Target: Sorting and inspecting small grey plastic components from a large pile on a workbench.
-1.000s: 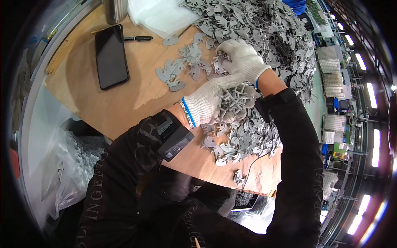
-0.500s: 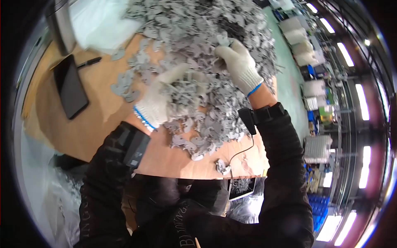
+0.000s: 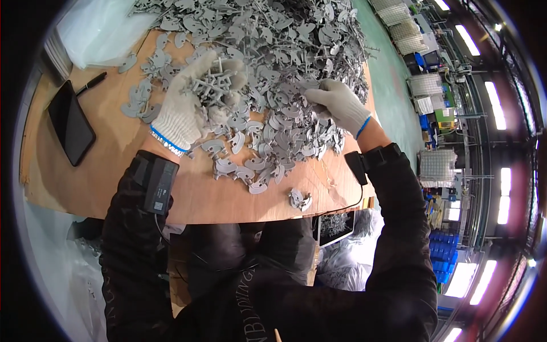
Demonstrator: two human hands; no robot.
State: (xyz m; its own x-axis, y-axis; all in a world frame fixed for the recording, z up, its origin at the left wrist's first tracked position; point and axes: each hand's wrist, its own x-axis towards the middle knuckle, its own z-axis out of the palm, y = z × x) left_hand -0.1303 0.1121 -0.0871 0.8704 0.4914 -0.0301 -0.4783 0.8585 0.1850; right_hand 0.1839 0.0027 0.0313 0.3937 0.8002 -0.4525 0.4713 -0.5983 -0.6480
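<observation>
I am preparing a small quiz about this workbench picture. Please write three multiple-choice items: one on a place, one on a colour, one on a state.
1. Where does the black phone lie on the wooden table?
A. at the person's left, apart from the heap
B. under the grey parts
C. beside the right hand

2. What colour are the plastic parts in the heap?
A. blue
B. grey
C. white

3. What is the left hand doing?
A. resting flat on bare wood
B. holding the pen
C. holding a branched grey sprue piece

Answers: 1 A, the phone lies on bare wood near the pen, far left. 2 B, the whole heap is grey. 3 C, the gloved fingers close round the piece, while the right hand rests on the heap.
</observation>
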